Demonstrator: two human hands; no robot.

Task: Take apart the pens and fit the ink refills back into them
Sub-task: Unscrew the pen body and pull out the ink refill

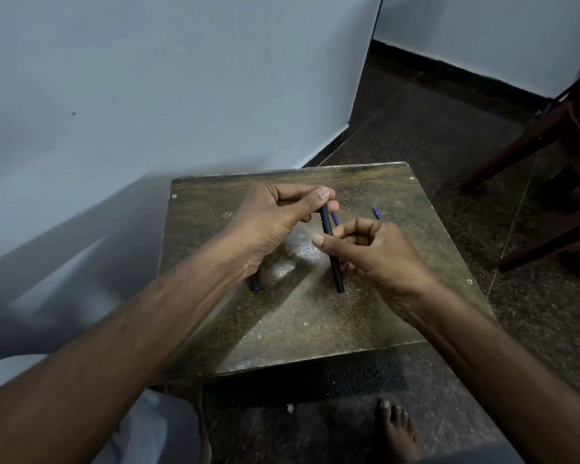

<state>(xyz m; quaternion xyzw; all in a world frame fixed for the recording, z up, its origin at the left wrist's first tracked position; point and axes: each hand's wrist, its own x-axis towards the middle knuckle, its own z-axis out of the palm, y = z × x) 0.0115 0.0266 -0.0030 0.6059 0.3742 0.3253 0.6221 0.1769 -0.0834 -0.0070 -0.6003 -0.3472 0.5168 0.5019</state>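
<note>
Above a worn tabletop, we hold one black pen. Left of the pen, our left hand has a closed grip on its far end. Right of it, our right hand pinches its middle. A blue refill lies further right. Pulling crookedly could bend a refill; a loosened piece might roll off.
</note>
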